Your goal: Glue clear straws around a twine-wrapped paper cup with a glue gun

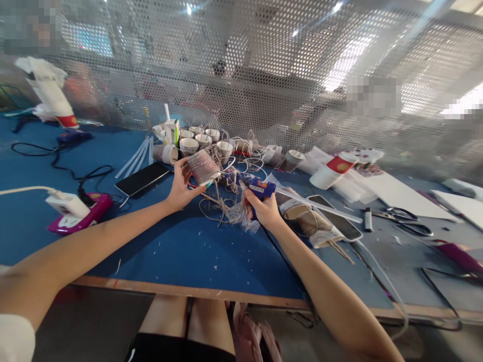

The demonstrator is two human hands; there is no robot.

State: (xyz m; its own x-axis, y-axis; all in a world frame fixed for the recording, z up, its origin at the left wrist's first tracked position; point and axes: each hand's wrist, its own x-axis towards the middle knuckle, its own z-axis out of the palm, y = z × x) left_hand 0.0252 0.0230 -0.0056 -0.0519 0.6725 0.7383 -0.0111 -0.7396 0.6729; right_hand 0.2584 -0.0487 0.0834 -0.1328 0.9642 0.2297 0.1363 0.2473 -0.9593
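Observation:
My left hand (181, 185) is closed round a cup wrapped in greyish-pink cord (203, 167), which is tilted on its side above the table. A blue glue gun (260, 187) is in the grip of my right hand (264, 206), its nozzle toward the wrapped cup. Out of its back sticks a long translucent glue stick (320, 205). Loose twine (222, 208) lies tangled between my hands, beside some crumpled clear plastic (247, 221). Behind them stand several small white cups (188, 146) with cord round their outsides.
To the left lie a black phone (142, 180), spare glue sticks (136, 156) and a magenta power strip (81, 216) with a plug. On the right are another phone (335, 218), a red-and-white stack of cups (334, 170) and scissors (400, 216). A perforated metal screen (241, 65) rises behind the table.

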